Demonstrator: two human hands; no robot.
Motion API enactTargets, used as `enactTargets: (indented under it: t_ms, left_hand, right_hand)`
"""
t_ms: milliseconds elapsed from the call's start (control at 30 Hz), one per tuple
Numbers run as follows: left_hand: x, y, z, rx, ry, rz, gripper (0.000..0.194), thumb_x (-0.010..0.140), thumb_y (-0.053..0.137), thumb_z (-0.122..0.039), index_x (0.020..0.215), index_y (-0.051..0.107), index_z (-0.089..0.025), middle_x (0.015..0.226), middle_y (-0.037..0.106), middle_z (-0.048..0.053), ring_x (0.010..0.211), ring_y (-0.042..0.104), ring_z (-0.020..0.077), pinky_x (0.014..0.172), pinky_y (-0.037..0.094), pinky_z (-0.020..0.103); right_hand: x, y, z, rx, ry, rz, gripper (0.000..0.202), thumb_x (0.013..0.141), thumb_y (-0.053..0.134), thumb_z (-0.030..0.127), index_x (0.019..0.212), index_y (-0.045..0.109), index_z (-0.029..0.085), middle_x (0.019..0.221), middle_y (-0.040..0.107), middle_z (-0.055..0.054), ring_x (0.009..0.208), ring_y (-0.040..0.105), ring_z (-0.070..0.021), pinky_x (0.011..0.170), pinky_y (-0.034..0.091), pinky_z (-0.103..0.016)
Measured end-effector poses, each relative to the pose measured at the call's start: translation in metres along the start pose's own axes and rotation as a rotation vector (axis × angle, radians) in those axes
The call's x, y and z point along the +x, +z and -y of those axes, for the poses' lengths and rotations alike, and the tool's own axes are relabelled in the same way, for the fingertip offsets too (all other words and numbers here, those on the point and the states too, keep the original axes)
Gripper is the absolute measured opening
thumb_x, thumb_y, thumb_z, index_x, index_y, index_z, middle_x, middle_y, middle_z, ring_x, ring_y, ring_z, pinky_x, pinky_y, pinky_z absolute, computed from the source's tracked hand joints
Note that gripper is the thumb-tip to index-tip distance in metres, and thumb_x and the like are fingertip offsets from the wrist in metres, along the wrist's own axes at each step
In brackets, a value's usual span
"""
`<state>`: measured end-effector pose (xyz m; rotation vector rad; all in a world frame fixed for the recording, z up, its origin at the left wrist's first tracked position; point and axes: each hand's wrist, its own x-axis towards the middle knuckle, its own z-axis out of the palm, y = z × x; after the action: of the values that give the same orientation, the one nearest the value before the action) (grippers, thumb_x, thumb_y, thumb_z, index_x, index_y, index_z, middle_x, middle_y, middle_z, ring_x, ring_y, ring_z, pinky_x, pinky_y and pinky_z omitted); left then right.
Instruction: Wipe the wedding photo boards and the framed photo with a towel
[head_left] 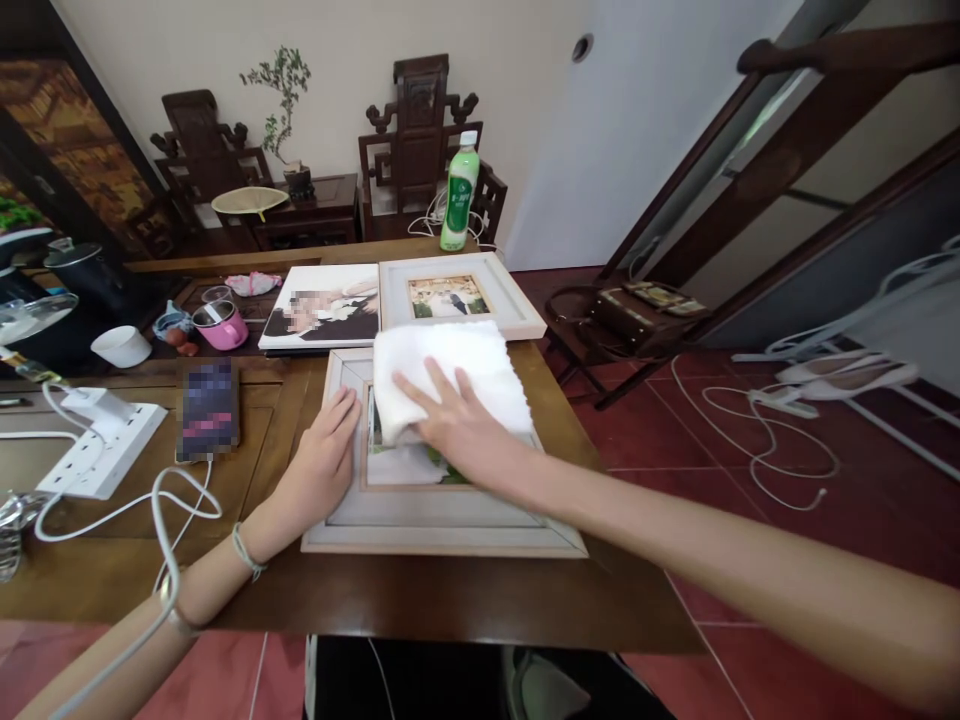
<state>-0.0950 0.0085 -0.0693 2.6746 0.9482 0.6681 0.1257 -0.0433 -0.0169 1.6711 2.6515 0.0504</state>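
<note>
A framed picture point(442, 537) with a wide pale border lies flat near the front edge of the wooden table. My right hand point(457, 420) rests with spread fingers on a white cloth point(480, 365), pressing it on the upper part of this frame. The cloth hides much of the photo beneath. On the frame's left border lies my left hand point(326, 450), fingers stretched out flat and holding it down. Just behind, a second framed photo point(517, 300) sits beside a photo album point(330, 333) with a picture on its cover.
A green bottle point(459, 195) stands at the table's back edge. To the left are a phone point(208, 410) on a cable, a white power strip point(105, 450), a pink mug point(221, 325) and a white cup point(121, 346). A white cord crosses near my left forearm.
</note>
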Motion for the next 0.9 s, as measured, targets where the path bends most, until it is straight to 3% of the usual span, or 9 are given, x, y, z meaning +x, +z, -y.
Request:
enactTargets:
  t_ms: [100,200,400,533,667,900]
  left_hand:
    - [-0.002,0.0,0.001,-0.016,0.037,-0.029,0.05,0.095,0.031,-0.008,0.145,0.038,-0.01,0.149,0.04,0.022,0.146,0.026,0.0289,0.116,0.032,0.055]
    - [-0.003,0.001,0.002,-0.033,0.061,-0.063,0.052,0.095,0.031,-0.008,0.147,0.034,-0.014,0.15,0.04,0.02,0.146,0.026,0.0276,0.116,0.031,0.054]
    - [-0.002,0.002,0.0,-0.029,-0.022,-0.029,0.049,0.095,0.03,-0.009,0.144,0.04,-0.009,0.151,0.039,0.021,0.146,0.027,0.0276,0.117,0.03,0.054]
    - [0.0,0.001,-0.001,-0.032,-0.05,-0.008,0.049,0.094,0.031,-0.01,0.142,0.042,-0.008,0.151,0.04,0.02,0.146,0.027,0.0283,0.116,0.03,0.055]
    - [-0.001,0.002,0.0,-0.056,-0.035,-0.024,0.051,0.095,0.031,-0.012,0.145,0.039,-0.014,0.151,0.04,0.018,0.146,0.027,0.0272,0.116,0.03,0.054]
    - [0.004,-0.009,-0.016,-0.146,-0.096,-0.018,0.054,0.102,0.029,-0.026,0.153,0.018,-0.013,0.158,0.027,0.017,0.147,0.024,0.0239,0.121,0.022,0.046]
  right_hand:
    - [0.022,0.005,-0.008,-0.06,0.046,-0.04,0.043,0.087,0.04,-0.004,0.106,0.074,0.015,0.159,0.022,-0.012,0.14,0.016,-0.0515,0.104,0.025,-0.076]
    - [0.023,0.008,0.009,-0.046,0.081,-0.007,0.041,0.088,0.043,0.0,0.108,0.074,0.017,0.158,0.026,-0.012,0.138,0.022,-0.0532,0.101,0.028,-0.077]
    - [-0.035,-0.009,0.064,0.119,-0.061,0.156,0.031,0.081,0.059,0.008,0.104,0.076,0.018,0.155,0.034,-0.013,0.134,0.026,-0.0583,0.097,0.031,-0.079]
    - [-0.057,-0.019,0.071,0.224,-0.156,0.29,0.028,0.079,0.064,0.011,0.101,0.077,0.024,0.154,0.036,-0.009,0.134,0.027,-0.0578,0.093,0.034,-0.079]
    - [-0.041,-0.009,0.056,0.123,-0.109,0.173,0.029,0.086,0.056,0.007,0.102,0.076,0.019,0.155,0.034,-0.01,0.136,0.027,-0.0542,0.097,0.034,-0.076]
    - [0.022,0.013,0.016,-0.032,0.065,-0.104,0.037,0.092,0.043,0.005,0.106,0.075,0.019,0.157,0.03,-0.009,0.137,0.027,-0.0509,0.101,0.033,-0.074]
